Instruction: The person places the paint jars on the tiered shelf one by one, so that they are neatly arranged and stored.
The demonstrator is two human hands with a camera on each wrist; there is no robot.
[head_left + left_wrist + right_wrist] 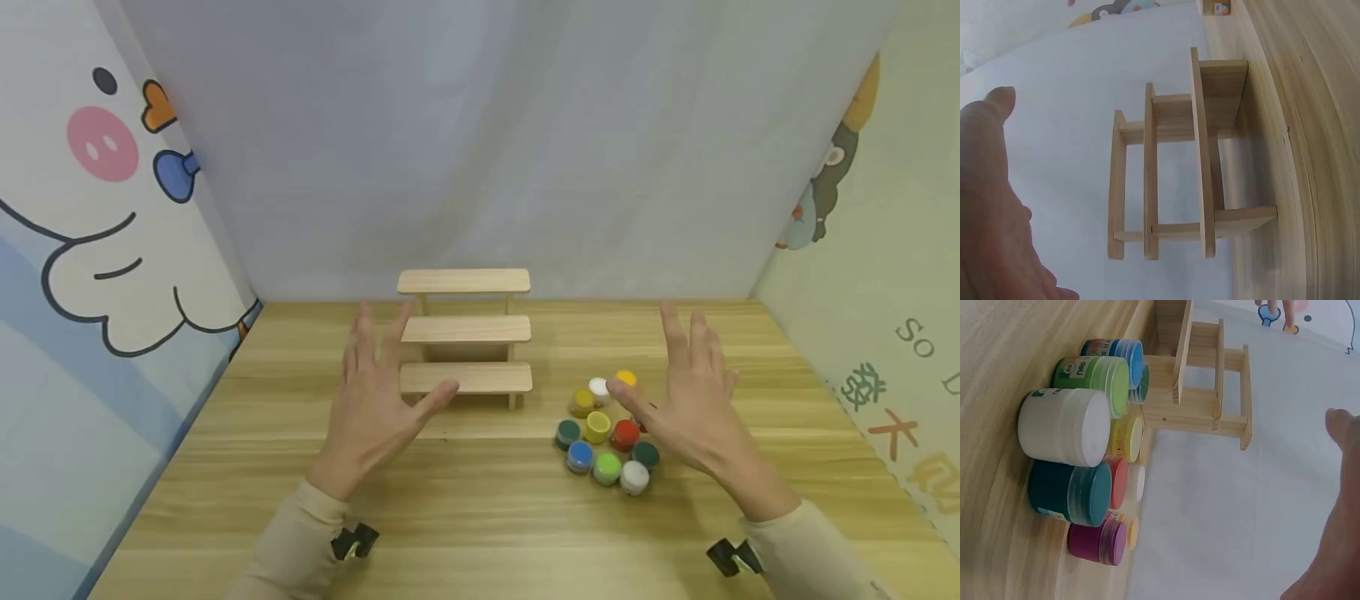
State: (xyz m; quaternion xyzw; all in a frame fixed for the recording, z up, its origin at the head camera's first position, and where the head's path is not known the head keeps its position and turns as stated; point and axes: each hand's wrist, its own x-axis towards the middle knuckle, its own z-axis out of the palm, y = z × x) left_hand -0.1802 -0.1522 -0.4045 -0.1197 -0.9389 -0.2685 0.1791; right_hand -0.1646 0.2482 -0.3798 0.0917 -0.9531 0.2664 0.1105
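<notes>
My left hand (371, 408) is held above the table with fingers spread, overlapping the left end of a three-tier wooden shelf (465, 377) in the head view. Nothing is in it. On the right, my right hand (693, 404) hovers with fingers extended and thumb out, also holding nothing. Just left of and below it stands a cluster of several small paint jars, among them a blue jar (580, 456), a light green jar (607, 467), a white jar (1063, 427) and a purple jar (1099, 542). In the head view the right thumb partly covers the cluster's right side.
The wood-grain table (480, 533) ends at a pale hanging cloth (480, 150) at the back. A cartoon-printed panel (172, 275) stands along the left side and another printed wall (885, 275) along the right. The shelf's tiers rise toward the cloth.
</notes>
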